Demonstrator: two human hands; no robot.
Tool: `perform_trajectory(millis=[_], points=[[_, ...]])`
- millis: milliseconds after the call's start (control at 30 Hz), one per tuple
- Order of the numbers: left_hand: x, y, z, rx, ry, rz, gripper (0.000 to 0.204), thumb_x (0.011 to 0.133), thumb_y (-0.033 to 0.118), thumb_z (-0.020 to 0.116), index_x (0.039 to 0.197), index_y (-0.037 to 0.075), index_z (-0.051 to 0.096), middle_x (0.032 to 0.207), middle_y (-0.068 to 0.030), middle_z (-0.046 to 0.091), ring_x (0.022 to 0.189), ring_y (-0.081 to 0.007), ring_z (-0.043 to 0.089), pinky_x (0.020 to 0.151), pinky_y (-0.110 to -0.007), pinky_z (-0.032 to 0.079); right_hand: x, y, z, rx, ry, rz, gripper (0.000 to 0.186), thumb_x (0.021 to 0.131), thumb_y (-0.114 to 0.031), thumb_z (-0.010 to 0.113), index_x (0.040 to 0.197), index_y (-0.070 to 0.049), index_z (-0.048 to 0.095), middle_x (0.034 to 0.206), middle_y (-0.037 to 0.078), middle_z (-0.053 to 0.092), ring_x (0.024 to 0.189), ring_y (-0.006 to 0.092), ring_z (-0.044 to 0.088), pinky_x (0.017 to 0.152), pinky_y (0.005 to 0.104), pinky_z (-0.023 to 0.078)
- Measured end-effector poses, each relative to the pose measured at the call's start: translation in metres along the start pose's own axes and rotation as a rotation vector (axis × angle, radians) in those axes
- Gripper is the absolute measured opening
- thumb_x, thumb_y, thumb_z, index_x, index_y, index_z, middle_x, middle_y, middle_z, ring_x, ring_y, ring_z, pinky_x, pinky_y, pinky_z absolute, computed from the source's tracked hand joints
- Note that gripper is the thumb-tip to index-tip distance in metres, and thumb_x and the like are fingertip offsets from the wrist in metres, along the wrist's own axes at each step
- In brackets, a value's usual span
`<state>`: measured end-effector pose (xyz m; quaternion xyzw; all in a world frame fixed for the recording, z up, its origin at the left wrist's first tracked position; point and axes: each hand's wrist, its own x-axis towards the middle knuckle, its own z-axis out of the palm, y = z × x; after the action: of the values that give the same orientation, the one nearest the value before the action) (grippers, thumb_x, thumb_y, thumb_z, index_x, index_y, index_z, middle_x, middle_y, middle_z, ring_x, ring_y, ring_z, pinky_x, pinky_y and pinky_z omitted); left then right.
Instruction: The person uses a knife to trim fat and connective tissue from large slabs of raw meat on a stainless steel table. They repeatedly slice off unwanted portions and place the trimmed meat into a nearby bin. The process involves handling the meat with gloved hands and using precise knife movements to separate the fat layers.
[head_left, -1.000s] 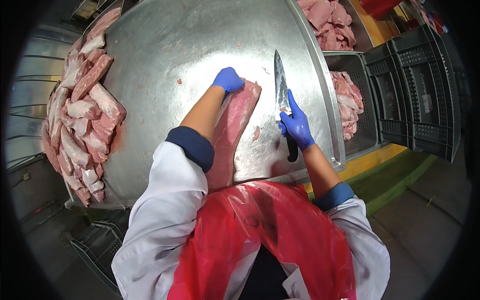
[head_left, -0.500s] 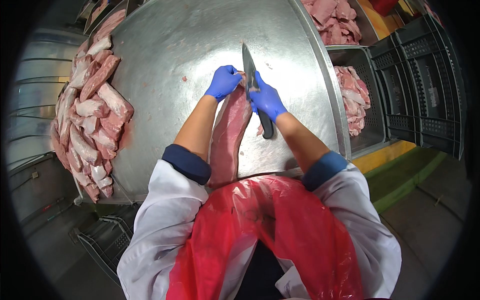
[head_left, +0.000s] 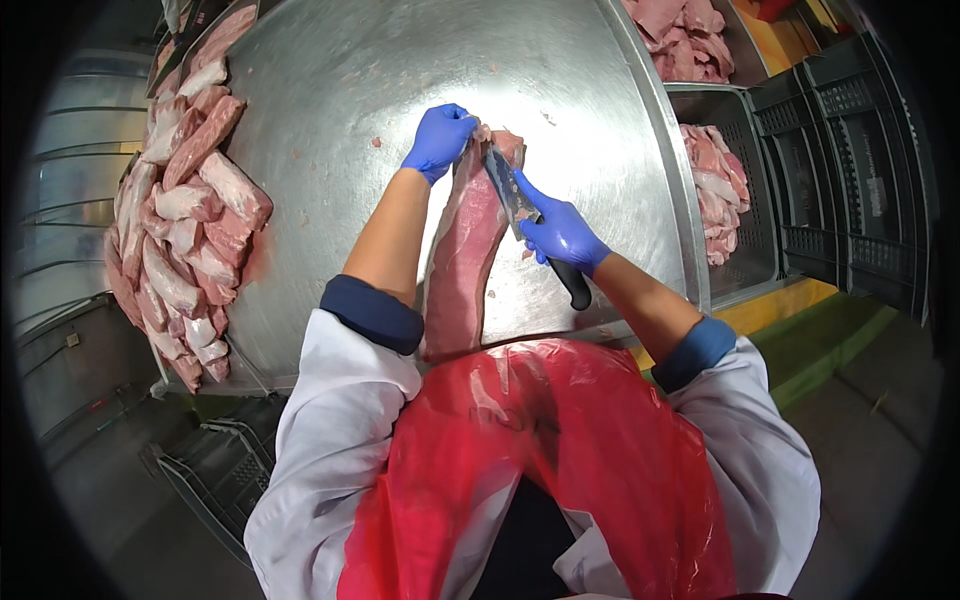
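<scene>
A long pink strip of meat [head_left: 458,265] lies lengthwise on the steel tray [head_left: 350,90] in front of me. My left hand [head_left: 437,142], in a blue glove, pinches the far end of the strip. My right hand [head_left: 562,236], also gloved, is closed round the black-handled knife [head_left: 505,183], index finger stretched along its back. The blade lies against the strip near its far end, angled toward my left hand. A small loose piece of meat shows at that end.
A large pile of pale pink cuts [head_left: 190,230] fills the tray's left side. Beyond the raised right edge stand a crate of meat pieces [head_left: 715,190], a steel bin of meat [head_left: 690,45] at the back, and dark plastic crates [head_left: 850,180].
My left hand has shifted up and left. The knife has swung from right of the meat onto its far end, then tilted diagonally as my right hand moved back toward the right.
</scene>
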<state>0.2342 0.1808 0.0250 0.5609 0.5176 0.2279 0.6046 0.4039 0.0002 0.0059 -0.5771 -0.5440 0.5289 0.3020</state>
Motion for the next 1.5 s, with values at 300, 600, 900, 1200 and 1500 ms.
perform_trajectory(millis=[300,600,900,1200,1500], points=[[-0.011,0.011,-0.01,-0.102,-0.016,0.029,0.012,0.087,0.011,0.068,0.086,-0.001,0.067,0.075,-0.0049,0.067,0.066,-0.0126,0.06,0.064,-0.026,0.049,0.009,-0.041,-0.026,0.037,-0.213,0.151,0.065,0.095,-0.011,0.052,0.158,-0.02,0.035,0.086,0.014,0.066,0.067,0.0172,0.066,0.066,0.0324,0.056],[-0.03,0.026,-0.016,-0.247,-0.061,0.049,0.009,0.089,0.008,0.063,0.088,0.0,0.066,0.075,-0.003,0.065,0.061,-0.0083,0.054,0.056,-0.023,0.043,0.021,-0.021,-0.031,0.046,-0.358,0.14,0.068,0.095,-0.021,0.059,0.158,-0.024,0.034,0.078,0.009,0.067,0.059,0.0143,0.062,0.06,0.029,0.054],[-0.056,0.039,-0.011,-0.056,-0.11,0.195,0.007,0.093,0.01,0.064,0.092,0.003,0.064,0.076,0.0004,0.06,0.057,-0.0032,0.044,0.05,-0.02,0.034,0.047,-0.04,0.0,-0.132,-0.348,0.098,0.076,0.092,-0.014,0.055,0.161,-0.026,0.024,0.079,0.01,0.067,0.062,0.0165,0.065,0.064,0.0318,0.057],[-0.093,0.055,-0.01,-0.173,-0.106,0.276,0.007,0.092,0.009,0.065,0.089,0.003,0.064,0.074,-0.0003,0.058,0.057,-0.0034,0.044,0.05,-0.02,0.033,0.023,-0.048,0.022,-0.18,-0.363,0.249,0.074,0.093,-0.015,0.053,0.16,-0.031,0.026,0.077,0.011,0.07,0.06,0.0169,0.065,0.065,0.0314,0.057],[-0.125,0.069,-0.041,-0.339,-0.047,0.275,0.007,0.093,0.01,0.065,0.093,0.003,0.063,0.073,0.0004,0.056,0.055,-0.0036,0.041,0.05,-0.021,0.031,-0.021,-0.036,0.026,-0.305,-0.439,0.039,0.069,0.097,-0.018,0.053,0.16,-0.025,0.027,0.072,0.008,0.066,0.057,0.0153,0.063,0.062,0.0304,0.056]])
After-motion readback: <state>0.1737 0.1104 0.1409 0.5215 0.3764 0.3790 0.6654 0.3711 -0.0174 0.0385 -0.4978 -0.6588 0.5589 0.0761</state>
